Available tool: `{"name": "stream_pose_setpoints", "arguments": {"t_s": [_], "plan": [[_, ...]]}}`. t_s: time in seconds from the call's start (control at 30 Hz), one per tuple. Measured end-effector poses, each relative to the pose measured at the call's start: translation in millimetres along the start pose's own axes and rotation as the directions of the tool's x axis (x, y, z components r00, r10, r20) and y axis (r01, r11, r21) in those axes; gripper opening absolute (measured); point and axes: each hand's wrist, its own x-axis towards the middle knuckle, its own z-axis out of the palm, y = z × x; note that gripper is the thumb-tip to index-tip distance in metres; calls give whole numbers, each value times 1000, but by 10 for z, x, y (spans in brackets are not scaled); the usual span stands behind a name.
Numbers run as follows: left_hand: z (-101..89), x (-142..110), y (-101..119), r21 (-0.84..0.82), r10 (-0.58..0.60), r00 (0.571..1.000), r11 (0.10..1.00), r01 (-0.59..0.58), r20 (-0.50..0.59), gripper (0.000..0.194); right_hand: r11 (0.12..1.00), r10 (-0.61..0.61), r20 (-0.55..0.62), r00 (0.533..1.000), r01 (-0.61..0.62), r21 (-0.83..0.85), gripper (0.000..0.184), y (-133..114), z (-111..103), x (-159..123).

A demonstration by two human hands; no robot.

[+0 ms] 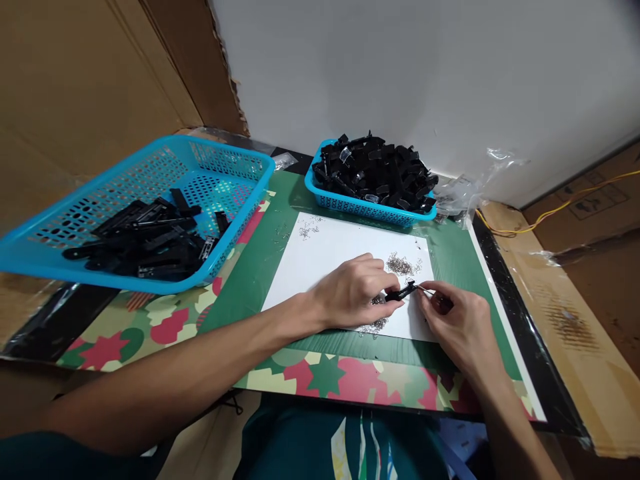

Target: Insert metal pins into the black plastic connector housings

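Note:
My left hand point(357, 290) is closed on a small black plastic part point(401, 292), held just above a white sheet point(295, 267). From the other side, my right hand point(457, 317) pinches a thin metal tool point(425, 289), perhaps tweezers, whose tip meets the part's right end. Whether a tiny piece sits at that tip is too small to tell. On the sheet, a heap of tiny metal springs or wire bits point(400, 264) lies beyond my hands. Another heap point(374, 325) is partly hidden under my left hand, and a sparse scatter point(309, 231) lies at the far left corner.
A blue basket point(373, 212) heaped with black plastic parts point(380, 170) stands at the back. To the left, a larger blue basket point(150, 287) holds more long black parts point(150, 233). Cardboard point(570, 327) and a yellow wire point(545, 217) lie along the right side.

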Motion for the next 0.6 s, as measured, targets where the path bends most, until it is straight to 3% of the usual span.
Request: {"name": "stream_pose_setpoints", "arguments": {"t_s": [0.2, 0.43, 0.6], "plan": [[-1, -5, -1, -9, -4, 1000, 1000, 4, 5, 10, 999, 11, 4, 1000, -11, 30, 29, 27, 8, 10], [-12, 0, 4, -21, -1, 1000, 1000, 1, 13, 9, 978, 129, 18, 992, -130, 165, 32, 29, -27, 47], [-17, 3, 2, -3, 8, 999, 1000, -8, 35, 7, 979, 120, -18, 993, -116, 166, 31, -6, -34, 57]]}}
